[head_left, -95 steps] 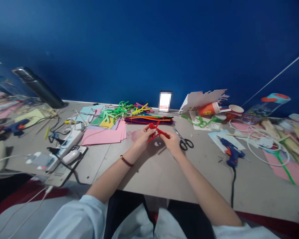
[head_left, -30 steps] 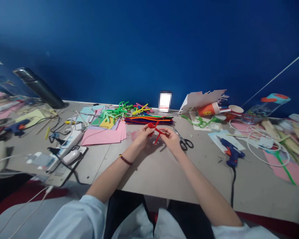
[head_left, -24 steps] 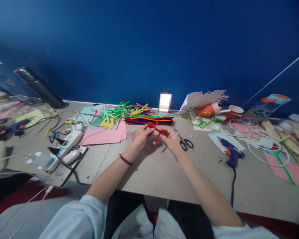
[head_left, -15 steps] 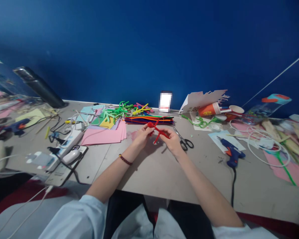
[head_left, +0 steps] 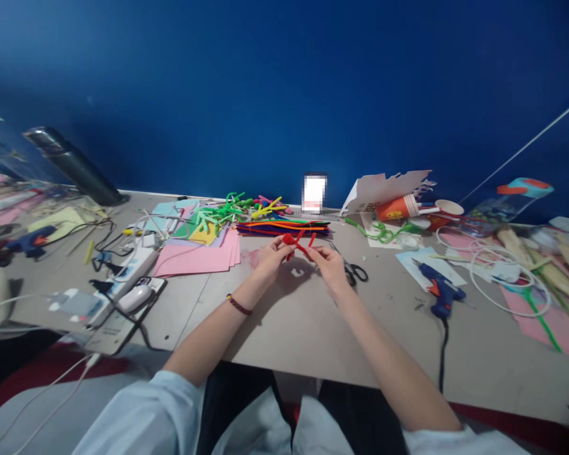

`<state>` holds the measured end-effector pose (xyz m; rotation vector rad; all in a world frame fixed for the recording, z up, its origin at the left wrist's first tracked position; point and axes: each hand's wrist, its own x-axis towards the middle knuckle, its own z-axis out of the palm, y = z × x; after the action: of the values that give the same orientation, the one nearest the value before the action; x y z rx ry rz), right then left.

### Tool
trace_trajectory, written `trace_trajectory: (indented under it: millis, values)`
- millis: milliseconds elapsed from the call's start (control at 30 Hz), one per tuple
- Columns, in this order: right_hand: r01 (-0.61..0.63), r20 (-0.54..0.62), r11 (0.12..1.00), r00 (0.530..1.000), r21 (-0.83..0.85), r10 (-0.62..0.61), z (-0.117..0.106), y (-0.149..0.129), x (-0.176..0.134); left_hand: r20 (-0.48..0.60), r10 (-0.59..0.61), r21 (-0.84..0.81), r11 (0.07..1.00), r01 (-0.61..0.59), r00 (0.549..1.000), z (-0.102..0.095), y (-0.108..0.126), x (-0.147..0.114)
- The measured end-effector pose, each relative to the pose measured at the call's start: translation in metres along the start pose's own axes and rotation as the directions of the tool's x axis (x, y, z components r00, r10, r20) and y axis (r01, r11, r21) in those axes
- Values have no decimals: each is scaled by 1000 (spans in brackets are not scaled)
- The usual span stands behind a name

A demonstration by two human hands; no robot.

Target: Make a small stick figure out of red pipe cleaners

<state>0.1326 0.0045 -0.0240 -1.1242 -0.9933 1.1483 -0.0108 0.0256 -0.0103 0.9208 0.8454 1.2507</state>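
A deep blue wall fills the upper half of the frame, and below it a grey-brown table (head_left: 284, 328) runs across, crowded with craft supplies. At the centre of the frame, the left hand (head_left: 269, 260) pinches the coiled round end of a red pipe-cleaner figure (head_left: 298, 243), and the right hand (head_left: 330, 264) grips its other end between thumb and fingertips; the figure is held just above the tabletop between the two hands, its short red ends sticking upward. A dark beaded bracelet (head_left: 239, 305) sits on the left wrist.

Just right of the right hand lie black-handled scissors (head_left: 351, 270). Directly behind the hands is a flat bundle of straight pipe cleaners (head_left: 284, 225) in many colours, with a tangle of green and yellow bent figures (head_left: 232, 210) to its left. Pink paper sheets (head_left: 196, 258) lie left of centre. Against the wall, above centre, stands a small blurred screen (head_left: 315, 192); nothing on it can be read.

Further right lies a blue glue gun (head_left: 440, 288) with a black cord, and behind it a tipped orange paper cup (head_left: 399, 207) whose printing is too small to read. At left sit a white power strip (head_left: 131, 268) and a dark cylindrical flask (head_left: 73, 165) in the upper left.
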Motion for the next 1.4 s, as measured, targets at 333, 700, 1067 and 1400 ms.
trace_trajectory:
  millis: [333, 700, 1067, 1400]
  values:
    - [-98, -32, 985, 994, 139, 103, 0, 2, 4, -18, -38, -28, 999, 37, 999, 0, -1, 0]
    - [-166, 2, 986, 986, 9, 166, -8, -1, 9, -5, -27, -1, 1000, 27, 1000, -2, -2, 0]
    - [19, 65, 975, 998, -221, -5, -17, 3, 15, -26, -45, -36, 998, 44, 999, -5, -6, 6]
    - [464, 249, 722, 886, -514, -392, -9, 2, 3, -24, -71, -96, 993, 69, 997, -9, -13, 10]
